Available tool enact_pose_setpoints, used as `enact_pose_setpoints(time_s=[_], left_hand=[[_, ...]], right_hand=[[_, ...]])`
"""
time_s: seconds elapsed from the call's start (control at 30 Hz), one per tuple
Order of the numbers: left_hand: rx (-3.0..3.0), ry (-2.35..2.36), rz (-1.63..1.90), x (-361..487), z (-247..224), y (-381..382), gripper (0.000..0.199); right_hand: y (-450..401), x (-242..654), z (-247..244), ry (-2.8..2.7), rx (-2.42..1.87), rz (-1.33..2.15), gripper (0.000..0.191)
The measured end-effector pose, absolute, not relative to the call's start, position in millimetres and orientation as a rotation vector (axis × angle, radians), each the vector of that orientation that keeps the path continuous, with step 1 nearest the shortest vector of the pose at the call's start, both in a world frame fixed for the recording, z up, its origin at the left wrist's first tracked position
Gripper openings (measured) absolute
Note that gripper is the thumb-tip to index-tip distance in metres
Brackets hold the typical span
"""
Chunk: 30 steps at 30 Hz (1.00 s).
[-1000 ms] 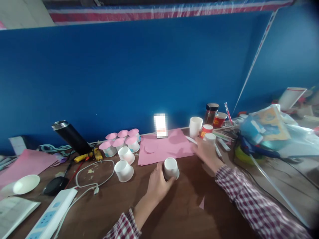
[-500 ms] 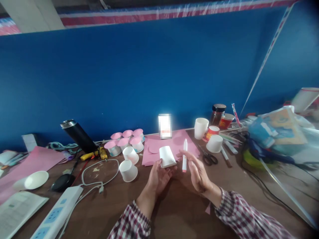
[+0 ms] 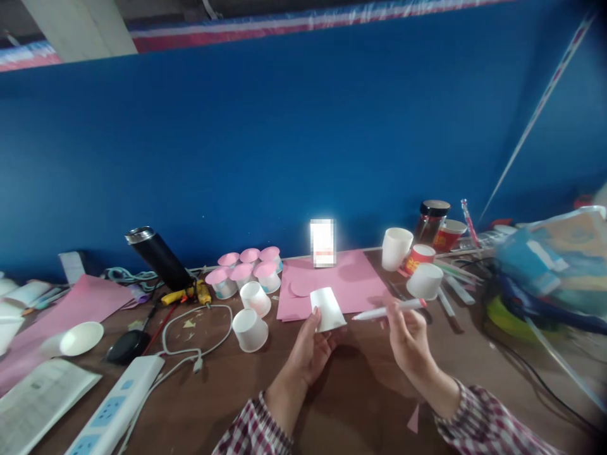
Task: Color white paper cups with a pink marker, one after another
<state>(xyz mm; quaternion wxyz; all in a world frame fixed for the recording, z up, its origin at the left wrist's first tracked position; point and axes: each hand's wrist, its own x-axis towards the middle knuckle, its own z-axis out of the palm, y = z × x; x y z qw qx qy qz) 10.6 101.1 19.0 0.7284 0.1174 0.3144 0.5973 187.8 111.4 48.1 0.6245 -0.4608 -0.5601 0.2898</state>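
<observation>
In the middle of the head view, my left hand [image 3: 310,357] is closed on a white paper cup [image 3: 328,309], tilted, thumb on its side and fingers beneath. My right hand [image 3: 411,338] pinches a white marker [image 3: 379,313] with a red end. Its thin tip points left at the cup and stays a little apart from it. Pink paper sheets [image 3: 351,275] lie just beyond both hands, with a pink cut-out round [image 3: 303,285] on top. To the left stand two white paper cups, a nearer one [image 3: 250,330] and one behind it [image 3: 255,298].
Several pink-topped cups [image 3: 244,273] stand behind the white ones. Left are a black flask [image 3: 159,259], a white cable [image 3: 165,328] and a power strip [image 3: 114,404]. Right are an upturned cup [image 3: 425,282], a tall cup [image 3: 397,248], a jar [image 3: 432,222] and a plastic bag [image 3: 564,253].
My right hand, open half a second ago beside the upright marker, now grips it, and the marker lies nearly level, tip to the left. The view has shifted slightly.
</observation>
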Motion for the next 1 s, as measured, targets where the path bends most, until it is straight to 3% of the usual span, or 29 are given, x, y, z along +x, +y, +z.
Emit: enact_pose_setpoints(time_s=[0.13, 0.33, 0.5, 0.87, 1.0], left_hand=[[0.316, 0.653, 1.262, 9.5, 20.0, 101.5, 0.029], [0.305, 0.644, 1.28, 11.9, 26.2, 102.1, 0.037], [0.36, 0.663, 1.254, 11.7, 25.4, 102.5, 0.042], [0.451, 0.652, 1.211, 9.5, 21.6, 100.0, 0.053], [0.478, 0.623, 1.221, 12.2, 22.6, 100.5, 0.048]], right_hand=[[111.5, 184.6, 45.3, -1.242, -1.05, 0.75, 0.049], [99.5, 177.2, 52.4, -1.384, -1.078, 0.735, 0.031], [95.7, 175.0, 54.6, -1.351, -0.993, 0.887, 0.037], [95.0, 169.6, 48.7, -1.439, -0.967, 0.865, 0.017], [93.5, 169.3, 42.3, -1.488, -0.981, 0.864, 0.014]])
